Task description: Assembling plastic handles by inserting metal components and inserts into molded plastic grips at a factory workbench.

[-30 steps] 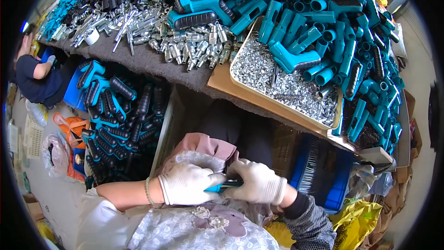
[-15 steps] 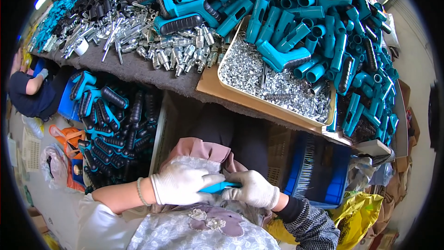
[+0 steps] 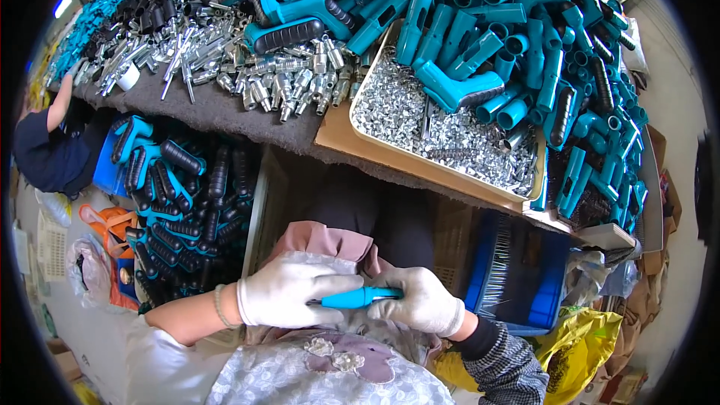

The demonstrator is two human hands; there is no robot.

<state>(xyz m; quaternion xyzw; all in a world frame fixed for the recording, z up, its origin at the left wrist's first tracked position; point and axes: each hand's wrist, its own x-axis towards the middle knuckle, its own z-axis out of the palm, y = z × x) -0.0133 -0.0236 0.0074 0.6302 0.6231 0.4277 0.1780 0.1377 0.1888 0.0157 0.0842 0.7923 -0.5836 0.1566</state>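
Between gloved hands (image 3: 289, 292) (image 3: 421, 301), partly hidden teal piece (image 3: 351, 298).

It was a workshop: teal tool bodies (image 3: 459, 91) lay heaped toward the right end of the desk (image 3: 225, 115), metal fittings (image 3: 298, 82) along its front edge; a crate (image 3: 258, 214) of black-gripped handles (image 3: 183, 157) stood below, and a co-worker (image 3: 51, 154) was by the left end.

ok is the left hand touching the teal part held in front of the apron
Touching: the head view shows the left hand gripping one end of the teal part, with no gap showing.
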